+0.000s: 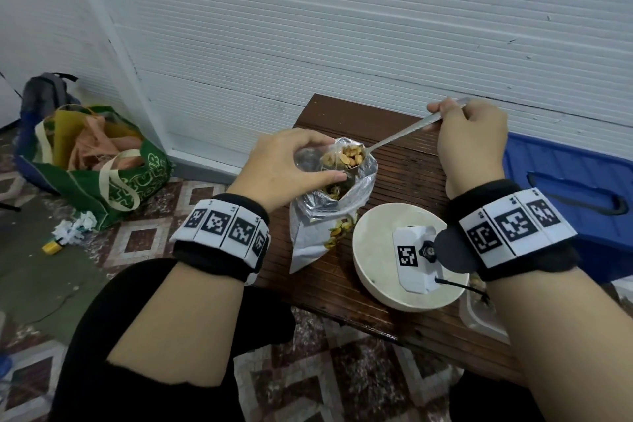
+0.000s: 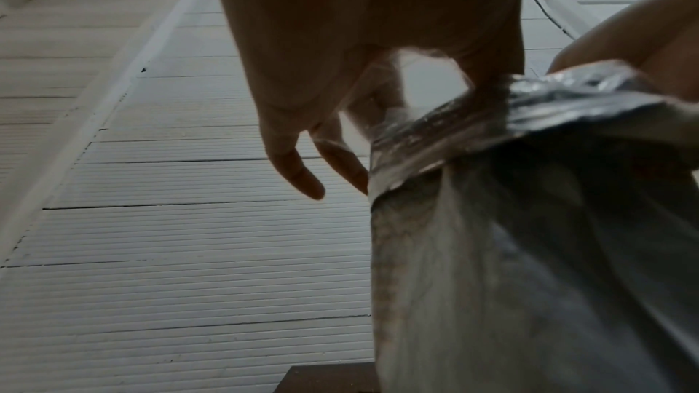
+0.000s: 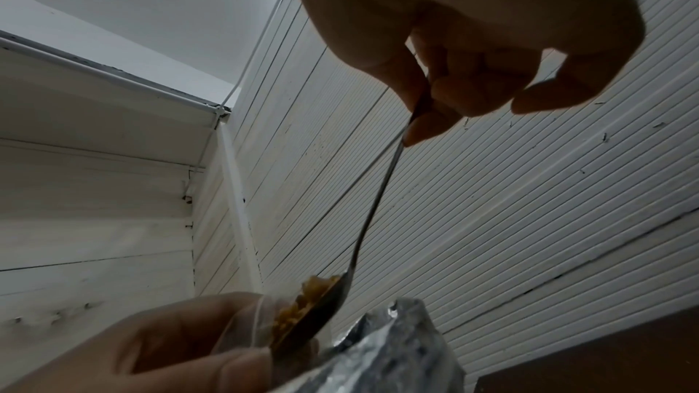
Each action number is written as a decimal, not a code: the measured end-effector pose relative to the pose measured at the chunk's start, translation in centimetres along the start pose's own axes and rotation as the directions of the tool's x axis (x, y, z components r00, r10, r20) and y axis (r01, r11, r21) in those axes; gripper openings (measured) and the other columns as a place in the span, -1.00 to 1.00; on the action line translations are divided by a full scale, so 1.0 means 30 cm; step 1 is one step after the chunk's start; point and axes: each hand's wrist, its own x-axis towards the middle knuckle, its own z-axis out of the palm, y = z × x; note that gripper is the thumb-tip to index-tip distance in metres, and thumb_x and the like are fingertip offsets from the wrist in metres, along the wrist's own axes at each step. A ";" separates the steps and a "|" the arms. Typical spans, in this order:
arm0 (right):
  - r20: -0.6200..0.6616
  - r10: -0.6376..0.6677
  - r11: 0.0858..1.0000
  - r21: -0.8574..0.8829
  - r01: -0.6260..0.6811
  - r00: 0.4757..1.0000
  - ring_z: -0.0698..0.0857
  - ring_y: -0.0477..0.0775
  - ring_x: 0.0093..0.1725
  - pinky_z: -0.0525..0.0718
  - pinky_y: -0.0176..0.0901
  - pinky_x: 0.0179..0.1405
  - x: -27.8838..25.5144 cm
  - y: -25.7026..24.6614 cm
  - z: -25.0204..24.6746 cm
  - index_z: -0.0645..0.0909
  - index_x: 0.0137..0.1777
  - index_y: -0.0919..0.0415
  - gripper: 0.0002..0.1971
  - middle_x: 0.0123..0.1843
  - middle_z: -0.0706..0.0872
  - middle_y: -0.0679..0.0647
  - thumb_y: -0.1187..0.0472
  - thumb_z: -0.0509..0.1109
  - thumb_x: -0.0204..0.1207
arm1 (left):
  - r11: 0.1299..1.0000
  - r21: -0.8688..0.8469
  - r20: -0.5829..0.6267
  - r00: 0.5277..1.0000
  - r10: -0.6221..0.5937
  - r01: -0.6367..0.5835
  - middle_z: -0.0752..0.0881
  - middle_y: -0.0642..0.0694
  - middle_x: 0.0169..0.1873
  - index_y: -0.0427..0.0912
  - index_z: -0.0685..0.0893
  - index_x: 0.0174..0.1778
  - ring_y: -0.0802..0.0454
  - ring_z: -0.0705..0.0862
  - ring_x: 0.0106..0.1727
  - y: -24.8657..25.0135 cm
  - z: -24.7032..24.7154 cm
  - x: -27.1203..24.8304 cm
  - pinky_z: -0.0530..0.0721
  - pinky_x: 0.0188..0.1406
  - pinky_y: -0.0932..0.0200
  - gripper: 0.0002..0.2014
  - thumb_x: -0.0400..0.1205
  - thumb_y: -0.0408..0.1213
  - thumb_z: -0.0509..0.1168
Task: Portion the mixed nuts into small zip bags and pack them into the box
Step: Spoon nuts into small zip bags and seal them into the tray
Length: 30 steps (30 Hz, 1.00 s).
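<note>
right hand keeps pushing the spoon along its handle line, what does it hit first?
Probably the small clear zip bag held by the left hand; the spoon bowl is at its mouth, above the foil nut bag. Depth unclear.

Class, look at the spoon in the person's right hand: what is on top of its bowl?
The spoon carries a heap of mixed nuts. The metal underneath them is covered, so the bowl's inner surface cannot be seen.

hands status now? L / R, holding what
Left hand: holds small clear zip bag open.
Right hand: grips spoon loaded with nuts.
</note>
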 end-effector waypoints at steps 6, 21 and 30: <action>0.050 -0.090 0.994 0.070 0.087 0.995 0.61 -0.43 -0.31 0.45 -0.58 -0.25 -0.026 0.010 0.015 0.73 -0.06 0.09 -0.74 -0.37 0.71 -0.14 0.18 0.20 0.69 | 1.000 0.016 -0.030 0.999 -0.014 0.015 0.67 0.41 -0.05 0.37 0.63 0.04 0.34 0.63 0.13 -0.016 0.028 0.007 0.51 0.37 -0.17 -0.40 0.13 0.53 0.32; 0.129 -0.456 0.865 0.298 0.404 0.881 0.57 -0.32 -0.34 0.47 -0.52 -0.25 -0.082 -0.009 0.011 0.67 0.01 0.21 -0.82 -0.24 0.61 -0.10 0.27 0.21 0.70 | 0.991 -0.095 -0.091 0.991 -0.101 0.093 0.71 0.37 -0.11 0.42 0.57 -0.12 0.22 0.66 0.10 -0.007 0.032 0.003 0.51 0.36 -0.17 -0.56 0.20 0.54 0.27; 0.010 -0.415 0.876 0.274 0.397 0.910 0.49 -0.29 -0.40 0.38 -0.45 -0.31 -0.065 -0.006 0.004 0.65 -0.04 0.14 -0.80 -0.32 0.56 -0.21 0.20 0.19 0.71 | 0.987 -0.110 -0.080 0.988 -0.130 0.121 0.72 0.26 -0.14 0.22 0.65 0.00 0.40 0.64 -0.07 -0.011 0.030 0.010 0.62 0.04 0.30 -0.67 0.40 0.24 0.44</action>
